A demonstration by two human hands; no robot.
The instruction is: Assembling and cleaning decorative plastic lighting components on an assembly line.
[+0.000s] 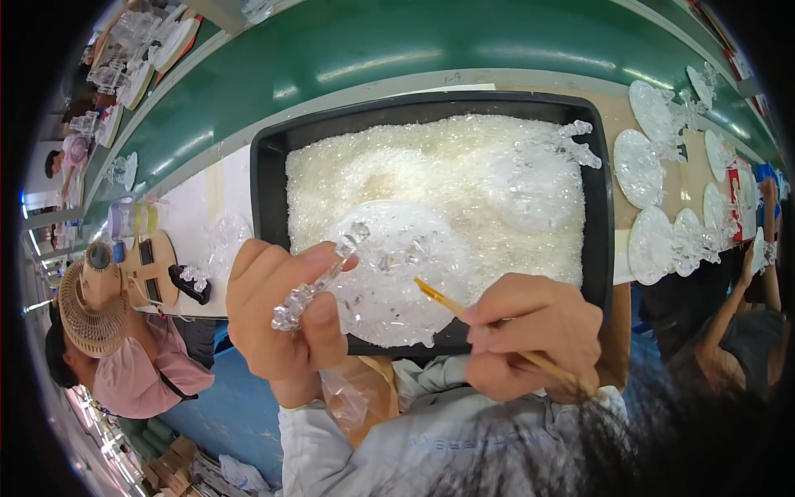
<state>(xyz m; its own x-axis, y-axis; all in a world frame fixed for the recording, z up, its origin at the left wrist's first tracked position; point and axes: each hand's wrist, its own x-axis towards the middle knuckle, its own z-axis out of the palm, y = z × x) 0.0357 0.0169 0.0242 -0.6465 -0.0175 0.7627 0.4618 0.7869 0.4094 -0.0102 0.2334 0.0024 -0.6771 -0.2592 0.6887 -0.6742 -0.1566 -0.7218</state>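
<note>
My left hand [286,302] is closed round a clear, knobbly, branch-shaped piece [290,310], pinched between thumb and fingers. Behind that piece is a round white disc [385,311] dotted with glittering flakes, held tilted over the near side of a black tray [431,103]. I cannot tell how the piece and the disc are joined. In my right hand [537,331] is a slim paintbrush [439,298] with yellowish bristles, its tip just above the disc's face. White, sparkling granules [348,170] fill the tray.
Another glittered disc [534,186] with clear branches lies at the tray's right. Several more discs [654,244] stand on the brown board to the right. A green conveyor belt [464,41] runs beyond the tray. At the left sit a small fan [98,258] and a person [137,373] in pink.
</note>
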